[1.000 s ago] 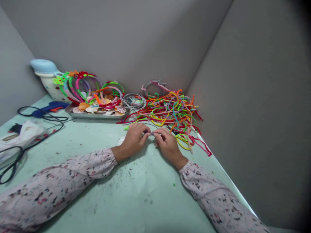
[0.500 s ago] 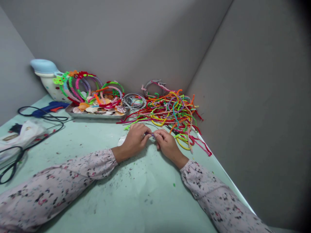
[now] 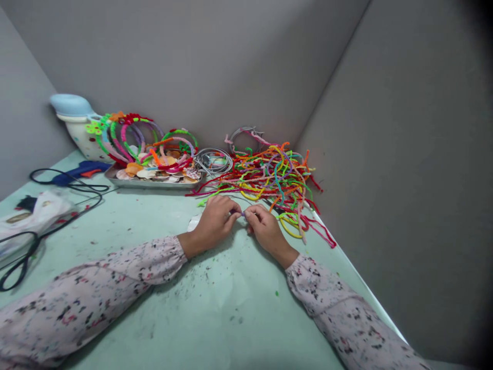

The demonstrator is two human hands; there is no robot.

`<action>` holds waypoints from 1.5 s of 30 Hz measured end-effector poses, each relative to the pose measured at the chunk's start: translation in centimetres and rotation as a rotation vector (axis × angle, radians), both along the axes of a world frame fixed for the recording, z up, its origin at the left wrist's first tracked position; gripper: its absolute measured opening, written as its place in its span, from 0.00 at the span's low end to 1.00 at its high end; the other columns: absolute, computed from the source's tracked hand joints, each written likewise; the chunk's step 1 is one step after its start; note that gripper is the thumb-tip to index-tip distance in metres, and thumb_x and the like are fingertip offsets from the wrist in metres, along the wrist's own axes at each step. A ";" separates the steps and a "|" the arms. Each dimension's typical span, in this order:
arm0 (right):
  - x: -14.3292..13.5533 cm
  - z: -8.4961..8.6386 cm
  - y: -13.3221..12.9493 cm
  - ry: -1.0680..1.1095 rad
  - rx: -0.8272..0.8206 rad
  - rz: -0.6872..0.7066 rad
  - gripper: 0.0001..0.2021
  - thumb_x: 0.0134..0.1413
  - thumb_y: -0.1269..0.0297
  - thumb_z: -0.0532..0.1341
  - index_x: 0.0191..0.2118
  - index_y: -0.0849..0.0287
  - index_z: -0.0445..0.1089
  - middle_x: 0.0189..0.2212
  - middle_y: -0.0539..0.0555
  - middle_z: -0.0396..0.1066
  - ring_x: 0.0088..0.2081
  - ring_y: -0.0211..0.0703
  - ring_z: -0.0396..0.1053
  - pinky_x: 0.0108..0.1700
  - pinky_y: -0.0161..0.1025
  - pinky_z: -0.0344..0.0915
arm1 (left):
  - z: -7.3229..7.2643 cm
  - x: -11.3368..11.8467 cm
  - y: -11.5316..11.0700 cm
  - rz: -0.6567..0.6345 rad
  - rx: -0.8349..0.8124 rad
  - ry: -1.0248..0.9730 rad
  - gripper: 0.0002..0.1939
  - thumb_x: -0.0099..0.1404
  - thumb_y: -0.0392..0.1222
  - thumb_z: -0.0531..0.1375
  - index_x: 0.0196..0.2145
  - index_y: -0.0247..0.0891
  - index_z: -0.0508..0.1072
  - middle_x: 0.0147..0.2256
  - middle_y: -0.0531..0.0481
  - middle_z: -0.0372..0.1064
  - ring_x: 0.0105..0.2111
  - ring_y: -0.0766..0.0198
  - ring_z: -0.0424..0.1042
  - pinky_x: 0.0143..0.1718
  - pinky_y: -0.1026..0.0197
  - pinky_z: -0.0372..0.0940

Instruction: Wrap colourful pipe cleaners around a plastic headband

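Between my fingertips is a small purple piece of pipe cleaner (image 3: 243,214), mostly covered by the fingers. My left hand (image 3: 219,220) pinches it from the left with thumb and forefinger. From the other side my right hand (image 3: 265,226) pinches it too, fingers curled in. Both hands are held close together above the table, just in front of a tangled heap of coloured pipe cleaners (image 3: 275,172). A white, round-edged piece (image 3: 194,222) lies partly hidden behind my left wrist.
A metal tray (image 3: 157,184) holds shell-like discs and fuzzy headbands (image 3: 131,136). Beside it lie coiled grey hoops (image 3: 213,160). Further left are a white tumbler with blue lid (image 3: 82,131), a blue tool (image 3: 79,172), a black cable (image 3: 50,231) and a plastic bag (image 3: 42,213). Grey walls enclose the table.
My hands stay almost in place, still pinching the purple piece; the right fingertips have shifted very slightly. The view has moved a touch. Nothing else differs.
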State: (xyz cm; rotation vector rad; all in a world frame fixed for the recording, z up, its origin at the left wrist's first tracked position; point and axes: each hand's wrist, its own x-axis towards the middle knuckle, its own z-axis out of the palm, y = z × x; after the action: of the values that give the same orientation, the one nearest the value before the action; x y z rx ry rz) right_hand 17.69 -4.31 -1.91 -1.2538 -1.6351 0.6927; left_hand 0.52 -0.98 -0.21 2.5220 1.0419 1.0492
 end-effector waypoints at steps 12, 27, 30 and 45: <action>0.2 0.0 0.0 -0.015 0.000 0.015 0.12 0.61 0.58 0.52 0.31 0.57 0.66 0.23 0.47 0.64 0.24 0.37 0.64 0.30 0.35 0.62 | 0.1 0.0 -0.1 -0.004 -0.007 0.002 0.06 0.66 0.41 0.55 0.33 0.39 0.70 0.32 0.50 0.69 0.38 0.59 0.64 0.42 0.54 0.56; 0.1 0.4 -0.1 -0.116 0.192 -0.033 0.09 0.57 0.69 0.55 0.42 0.55 0.71 0.39 0.54 0.68 0.35 0.41 0.68 0.35 0.38 0.67 | 0.6 0.0 0.0 0.035 -0.090 -0.071 0.06 0.65 0.41 0.54 0.33 0.38 0.70 0.34 0.50 0.70 0.37 0.60 0.65 0.43 0.54 0.57; 0.2 0.4 0.0 -0.127 0.228 -0.044 0.09 0.57 0.69 0.57 0.41 0.54 0.72 0.39 0.53 0.68 0.37 0.41 0.68 0.35 0.38 0.66 | 0.6 0.0 0.0 0.032 -0.084 -0.070 0.06 0.65 0.41 0.54 0.34 0.38 0.70 0.34 0.50 0.70 0.37 0.60 0.65 0.43 0.54 0.57; 0.3 0.1 0.2 -0.076 0.237 -0.066 0.06 0.55 0.66 0.62 0.39 0.55 0.74 0.37 0.53 0.70 0.33 0.39 0.67 0.33 0.36 0.65 | 0.4 0.0 0.0 0.040 -0.061 -0.058 0.06 0.65 0.41 0.55 0.34 0.39 0.69 0.34 0.51 0.70 0.38 0.60 0.65 0.43 0.55 0.57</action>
State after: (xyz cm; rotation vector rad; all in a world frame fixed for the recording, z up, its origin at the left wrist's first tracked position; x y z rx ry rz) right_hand 17.98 -4.15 -1.86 -1.1672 -1.6759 0.4011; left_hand 0.52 -0.97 0.20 2.4173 1.0950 1.0778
